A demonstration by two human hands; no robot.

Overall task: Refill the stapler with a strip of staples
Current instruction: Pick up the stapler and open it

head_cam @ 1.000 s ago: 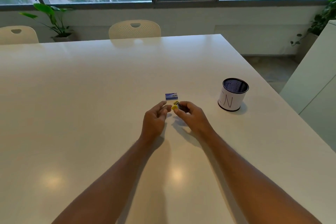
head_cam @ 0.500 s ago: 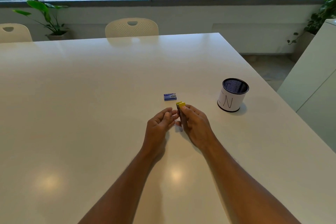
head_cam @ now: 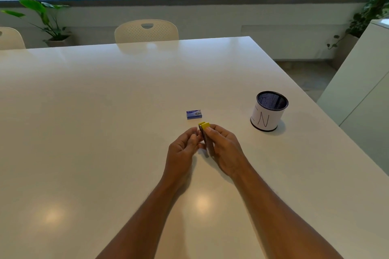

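The right hand point(head_cam: 225, 149) is holding the small stapler point(head_cam: 205, 132) just above the white worktop point(head_cam: 105, 122), with its fingers wrapped around it and the yellow end sticking out at the top. The left hand point(head_cam: 183, 149) is sitting right beside it with its fingers curled toward the stapler; it may be pinching a strip of staples, but that is too small to tell. A little blue staple box point(head_cam: 194, 114) is lying on the worktop just behind the hands. A mesh cup point(head_cam: 268, 111) marked "N" is standing off to the right
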